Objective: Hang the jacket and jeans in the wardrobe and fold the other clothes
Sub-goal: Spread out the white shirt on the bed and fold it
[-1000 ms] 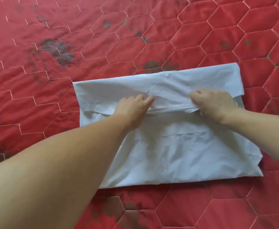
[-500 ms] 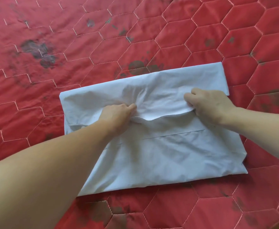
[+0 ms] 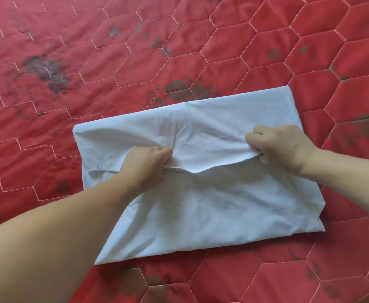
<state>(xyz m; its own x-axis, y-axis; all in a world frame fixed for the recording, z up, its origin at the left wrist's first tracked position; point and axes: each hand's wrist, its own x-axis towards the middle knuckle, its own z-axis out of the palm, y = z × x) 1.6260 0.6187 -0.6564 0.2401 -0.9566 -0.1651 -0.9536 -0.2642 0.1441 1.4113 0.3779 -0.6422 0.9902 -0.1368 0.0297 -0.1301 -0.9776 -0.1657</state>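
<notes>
red quilted bed | white garment long axis left-right | left hand, right hand pinch its folded edge, unfolded half toward person

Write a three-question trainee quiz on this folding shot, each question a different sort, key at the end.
1. True or false: the left hand and the right hand both pinch the near edge of the folded-over flap of the white garment.
2. Multiple choice: the garment lies on A) a wooden table, B) a red quilted cover with hexagon stitching, C) a wardrobe shelf.
3. Fill in: between the two hands the flap's edge sags into a shallow ____.

Key: 1 true; 2 B; 3 curve.
</notes>
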